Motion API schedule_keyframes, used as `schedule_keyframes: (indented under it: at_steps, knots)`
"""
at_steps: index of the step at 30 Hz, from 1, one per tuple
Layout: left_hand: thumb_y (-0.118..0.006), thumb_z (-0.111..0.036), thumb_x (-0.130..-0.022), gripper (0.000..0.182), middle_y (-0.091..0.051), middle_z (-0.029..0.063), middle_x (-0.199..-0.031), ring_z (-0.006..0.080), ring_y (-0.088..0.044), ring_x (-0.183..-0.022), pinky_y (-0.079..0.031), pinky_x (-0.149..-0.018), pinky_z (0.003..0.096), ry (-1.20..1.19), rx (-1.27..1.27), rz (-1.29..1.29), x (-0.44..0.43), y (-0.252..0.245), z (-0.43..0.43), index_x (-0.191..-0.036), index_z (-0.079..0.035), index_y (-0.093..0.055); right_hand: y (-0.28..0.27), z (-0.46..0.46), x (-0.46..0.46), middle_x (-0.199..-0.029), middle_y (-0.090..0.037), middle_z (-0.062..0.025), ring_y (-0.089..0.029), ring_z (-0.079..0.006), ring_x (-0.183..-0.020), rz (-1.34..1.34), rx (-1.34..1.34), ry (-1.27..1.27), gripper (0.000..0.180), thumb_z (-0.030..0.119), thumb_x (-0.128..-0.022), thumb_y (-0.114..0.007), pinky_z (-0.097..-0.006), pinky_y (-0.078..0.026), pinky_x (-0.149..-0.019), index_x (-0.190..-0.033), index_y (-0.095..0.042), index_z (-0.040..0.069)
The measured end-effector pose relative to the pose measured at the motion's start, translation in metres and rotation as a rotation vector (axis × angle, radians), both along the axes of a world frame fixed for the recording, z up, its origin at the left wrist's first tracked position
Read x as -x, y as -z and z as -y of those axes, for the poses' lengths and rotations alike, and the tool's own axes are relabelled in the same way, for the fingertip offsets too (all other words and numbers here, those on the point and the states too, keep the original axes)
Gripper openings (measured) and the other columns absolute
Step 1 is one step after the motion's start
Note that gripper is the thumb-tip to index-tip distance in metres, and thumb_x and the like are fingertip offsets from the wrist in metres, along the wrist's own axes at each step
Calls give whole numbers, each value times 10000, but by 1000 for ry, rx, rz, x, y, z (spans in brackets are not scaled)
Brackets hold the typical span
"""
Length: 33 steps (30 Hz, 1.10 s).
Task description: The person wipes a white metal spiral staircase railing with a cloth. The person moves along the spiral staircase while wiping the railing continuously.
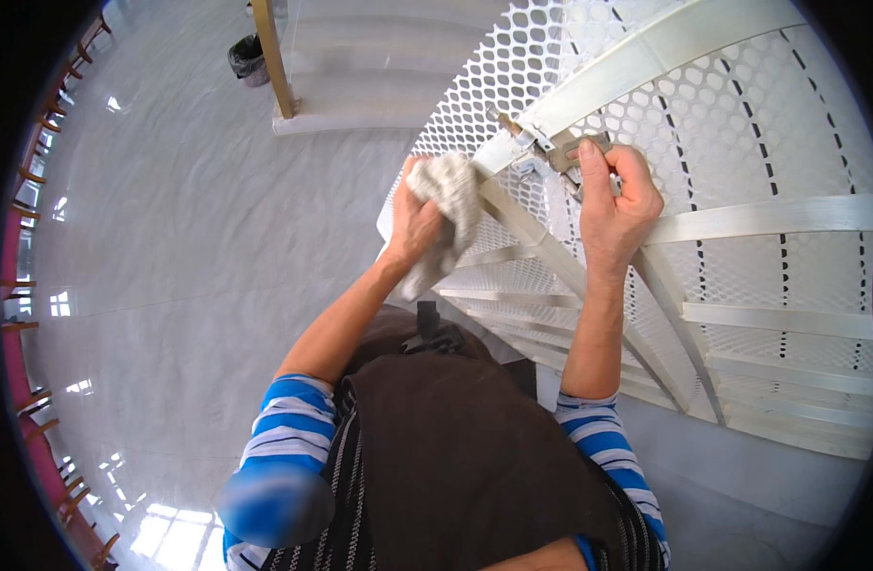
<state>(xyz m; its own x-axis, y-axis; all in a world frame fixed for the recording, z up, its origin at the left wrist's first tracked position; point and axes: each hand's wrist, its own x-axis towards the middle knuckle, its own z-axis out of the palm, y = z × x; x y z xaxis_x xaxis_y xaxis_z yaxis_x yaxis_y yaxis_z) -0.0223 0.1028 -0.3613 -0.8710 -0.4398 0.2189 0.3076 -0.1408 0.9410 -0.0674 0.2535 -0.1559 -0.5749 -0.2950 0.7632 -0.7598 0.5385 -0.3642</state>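
Note:
A bunched cream cloth [447, 189] is gripped in my left hand [416, 221], beside the corner of a white metal frame [593, 86] covered with white plastic mesh [472, 86]. Between the thumb and forefinger of my right hand [618, 193] is a dull, worn metal piece [572, 153]. It sits against a shiny metal latch-like fitting [532, 143] at the frame bar. I cannot tell whether the piece is attached to the fitting. My right fingers partly cover it.
White frame bars [764, 218] and mesh fill the right side. A post [273, 57] on a pale base rises at the top, beside a lined waste bin [249, 61]. Chairs [33, 357] line the far left of the shiny grey floor [193, 214].

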Motion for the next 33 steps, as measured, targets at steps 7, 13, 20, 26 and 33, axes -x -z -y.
schedule_keyframes:
  at_steps: [7, 13, 20, 26, 33]
  knots:
    - [-615, -224, -848, 333, -584, 125, -1054, 316, -579, -956, -473, -829, 371, -212, 447, -108, 13, 6, -9, -1117, -30, -587, 2, -2, -2, -693, -642, -26, -493, -68, -603, -16, -15, -17, 227, 83, -884, -681, -236, -393, -557, -707, -564, 2]
    - [-556, -187, -852, 268, -577, 106, -1088, 291, -498, -1066, -418, -939, 394, -301, 1038, 192, 7, 138, -24, -1087, -80, -627, 2, -2, -4, -725, -665, -12, -476, -38, -616, 27, -21, -1, 201, 79, -905, -662, -200, -362, -554, -738, -596, -10]
    - [-572, -192, -882, 212, -549, 136, -1116, 329, -531, -1033, -441, -908, 385, -353, 873, 331, 17, 220, -43, -1044, -60, -607, 3, 3, -7, -732, -694, -18, -440, -28, -576, 95, -10, 105, 250, 123, -911, -656, -193, -330, -526, -705, -579, 6]
    - [-636, -306, -900, 325, -614, 128, -1005, 309, -610, -953, -476, -850, 369, -238, 76, 306, -4, 149, -30, -1072, -39, -565, 7, 2, -3, -715, -686, -17, -447, -48, -553, 25, -30, 82, 244, 118, -902, -667, -206, -324, -499, -705, -554, 31]
    - [-650, -75, -807, 303, -673, 78, -981, 154, -619, -914, -488, -833, 313, -105, 88, -123, 13, -54, 10, -1104, -39, -606, 3, -2, -7, -721, -639, -37, -552, -132, -624, 7, -96, 70, 211, 91, -896, -670, -271, -420, -558, -739, -545, 27]
